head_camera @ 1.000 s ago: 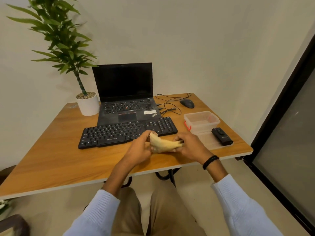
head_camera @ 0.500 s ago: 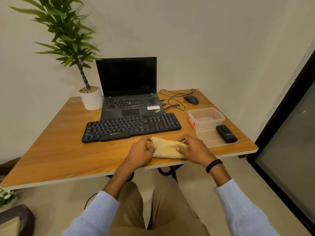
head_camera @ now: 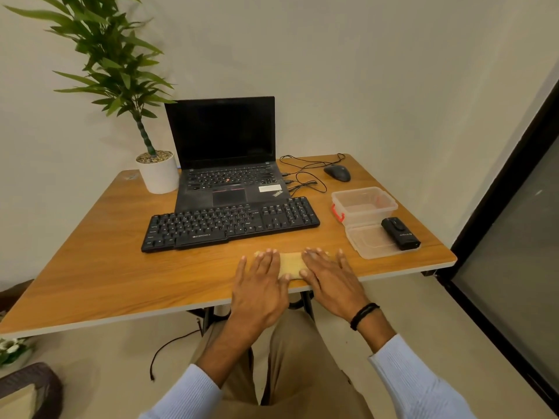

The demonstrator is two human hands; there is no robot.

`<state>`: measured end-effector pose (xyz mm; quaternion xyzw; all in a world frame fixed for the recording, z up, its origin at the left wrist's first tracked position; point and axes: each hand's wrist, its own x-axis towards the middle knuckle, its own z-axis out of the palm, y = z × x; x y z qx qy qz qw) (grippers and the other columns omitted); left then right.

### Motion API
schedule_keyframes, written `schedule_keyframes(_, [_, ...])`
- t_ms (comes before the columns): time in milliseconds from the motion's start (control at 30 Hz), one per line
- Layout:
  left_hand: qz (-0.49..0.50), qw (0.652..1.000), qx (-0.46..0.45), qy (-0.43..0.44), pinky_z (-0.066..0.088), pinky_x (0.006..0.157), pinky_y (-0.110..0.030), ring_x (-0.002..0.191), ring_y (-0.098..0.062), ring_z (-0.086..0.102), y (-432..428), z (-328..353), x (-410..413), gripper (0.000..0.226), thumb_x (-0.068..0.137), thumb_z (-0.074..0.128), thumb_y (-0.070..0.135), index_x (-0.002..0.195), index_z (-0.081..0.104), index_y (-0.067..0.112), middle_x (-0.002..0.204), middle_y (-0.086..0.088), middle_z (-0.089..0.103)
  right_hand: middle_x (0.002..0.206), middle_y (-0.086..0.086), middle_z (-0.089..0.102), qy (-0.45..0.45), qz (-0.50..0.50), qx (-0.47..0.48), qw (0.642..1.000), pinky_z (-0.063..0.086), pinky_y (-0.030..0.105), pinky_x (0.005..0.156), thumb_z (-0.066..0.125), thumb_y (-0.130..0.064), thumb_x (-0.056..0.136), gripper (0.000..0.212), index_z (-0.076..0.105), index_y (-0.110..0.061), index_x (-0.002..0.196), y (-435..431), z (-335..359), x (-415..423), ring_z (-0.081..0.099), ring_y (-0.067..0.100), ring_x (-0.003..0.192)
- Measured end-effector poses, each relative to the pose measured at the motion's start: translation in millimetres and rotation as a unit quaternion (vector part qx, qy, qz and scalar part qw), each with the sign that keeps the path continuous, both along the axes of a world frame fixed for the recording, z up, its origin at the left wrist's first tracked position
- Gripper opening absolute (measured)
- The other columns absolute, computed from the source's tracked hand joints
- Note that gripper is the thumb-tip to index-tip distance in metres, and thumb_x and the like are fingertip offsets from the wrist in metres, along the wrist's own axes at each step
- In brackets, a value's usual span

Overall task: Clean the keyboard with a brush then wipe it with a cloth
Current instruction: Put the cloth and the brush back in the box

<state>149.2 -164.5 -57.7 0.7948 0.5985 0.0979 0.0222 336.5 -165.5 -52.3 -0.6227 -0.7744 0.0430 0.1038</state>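
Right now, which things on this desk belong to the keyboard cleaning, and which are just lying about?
Job: keyboard, yellow cloth, left hand and right hand flat on it.
Lying about: laptop, mouse, potted plant, clear plastic container, lid, black device.

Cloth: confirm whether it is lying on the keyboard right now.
No, the cloth lies flat on the table, apart from the keyboard on its near side, pressed under the left hand and right hand.
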Motion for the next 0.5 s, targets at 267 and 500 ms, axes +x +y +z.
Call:
schedule_keyframes(267, [0.024, 1.0, -0.006, -0.006, -0.003, 0.127, -0.049, 0.158, -0.019, 0.004, -2.5, 6.2, 7.3, 0.066, 0.105, 0.014, 0.048, 0.163, 0.013, 0.017, 0.171, -0.004, 0.011, 0.163, -0.003, 0.018, -0.022, 0.004, 0.021, 1.0, -0.002, 0.048, 0.122, -0.001, -0.051, 0.097, 0.068, 0.019, -0.021, 0.155, -6.2, -1.5, -23.3, 0.009, 0.012, 0.15])
schedule_keyframes(500, [0.199, 0.979, 0.017, -0.029, 0.035, 0.105, -0.043, 0.127, -0.028, 0.046, 5.0, 21.5, 1.9, 0.074, 0.102, 0.02, 0.062, 0.145, 0.048, 0.009, 0.139, -0.012, 0.056, 0.124, 0.008, 0.059, 0.055, -0.207, 0.088, 0.973, 0.035, 0.044, 0.105, 0.031, -0.051, 0.101, 0.052, 0.052, -0.016, 0.133, 3.7, 4.3, -7.5, 0.049, 0.027, 0.117])
